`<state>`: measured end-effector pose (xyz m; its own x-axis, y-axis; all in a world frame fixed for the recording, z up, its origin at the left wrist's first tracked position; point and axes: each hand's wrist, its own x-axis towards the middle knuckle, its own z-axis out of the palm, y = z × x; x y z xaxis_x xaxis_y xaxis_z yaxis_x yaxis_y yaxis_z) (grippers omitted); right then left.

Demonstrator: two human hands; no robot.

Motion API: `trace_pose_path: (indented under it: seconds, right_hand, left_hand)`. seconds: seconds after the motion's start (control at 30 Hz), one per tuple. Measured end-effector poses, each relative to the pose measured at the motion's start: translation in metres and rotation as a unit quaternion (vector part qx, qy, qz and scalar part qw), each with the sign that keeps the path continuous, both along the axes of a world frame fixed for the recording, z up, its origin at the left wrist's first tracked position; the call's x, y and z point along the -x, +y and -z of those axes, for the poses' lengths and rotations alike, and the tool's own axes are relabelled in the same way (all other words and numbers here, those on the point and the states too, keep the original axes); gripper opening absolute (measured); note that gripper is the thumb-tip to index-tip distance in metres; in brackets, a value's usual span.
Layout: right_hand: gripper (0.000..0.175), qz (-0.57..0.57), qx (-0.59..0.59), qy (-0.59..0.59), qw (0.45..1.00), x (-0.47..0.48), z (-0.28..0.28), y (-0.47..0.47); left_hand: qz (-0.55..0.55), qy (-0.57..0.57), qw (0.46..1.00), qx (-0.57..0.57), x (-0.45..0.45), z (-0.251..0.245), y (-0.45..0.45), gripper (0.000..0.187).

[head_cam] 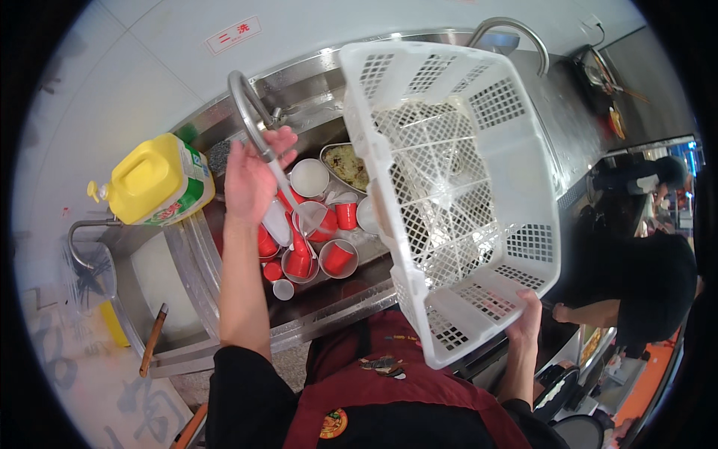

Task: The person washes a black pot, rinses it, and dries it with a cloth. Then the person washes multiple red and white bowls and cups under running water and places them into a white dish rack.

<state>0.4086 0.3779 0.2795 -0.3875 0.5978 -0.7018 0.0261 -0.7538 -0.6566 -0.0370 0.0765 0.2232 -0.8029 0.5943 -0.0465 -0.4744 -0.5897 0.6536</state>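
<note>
My left hand (253, 178) is palm up, fingers apart, against the curved metal faucet (252, 120), whose spout crosses the palm. Water (289, 193) pours from the spout onto dishes in the steel sink (359, 255). Among them are red cups (339, 257), white bowls (309, 177) and a white-handled or spoon-like piece (276, 221), partly covered. My right hand (526, 320) grips the near right rim of a large white plastic basket (521, 196). The basket is tilted, its inside facing me and wet. It hides the right part of the sink.
A yellow detergent jug (148, 179) with a pump stands on the left sink divider. Another basin (162, 280) holds cloudy water, with a wooden-handled tool (154, 339) on its edge. A strainer tray of food scraps (346, 165) sits behind the dishes. A person (645, 280) works at right.
</note>
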Motion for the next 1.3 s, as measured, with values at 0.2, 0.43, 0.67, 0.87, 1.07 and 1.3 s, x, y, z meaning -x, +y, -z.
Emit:
trace_pose_path:
  seconds: [0.2,0.43,0.67,0.87,1.07,1.3]
  right_hand:
    - [0.060,-0.076,-0.003,-0.006,0.997,0.049,0.037,0.020]
    - [0.051,-0.125,0.006,0.039,0.991,0.063,0.077,0.044]
    - [0.073,-0.142,-0.047,0.071,0.986,0.072,0.069,0.033]
    - [0.047,-0.029,-0.491,-0.125,0.862,0.088,-0.024,-0.082]
    - [0.023,-0.323,-0.271,0.073,0.904,0.229,0.018,-0.233]
    - [0.034,-0.060,-0.248,0.050,0.966,0.510,0.203,-0.200]
  left_hand:
    - [-0.040,-0.422,0.898,0.117,-0.046,0.137,0.058,0.025]
    - [0.015,0.361,0.628,0.689,-0.021,0.151,0.050,0.023]
    - [-0.074,0.449,0.638,0.621,0.062,0.058,0.050,0.025]
    - [0.002,0.129,0.978,0.161,0.014,0.002,0.008,0.066]
    - [0.007,0.091,0.989,0.115,0.037,-0.022,-0.048,0.066]
    - [-0.100,-0.307,0.935,0.143,-0.003,0.082,-0.044,0.035]
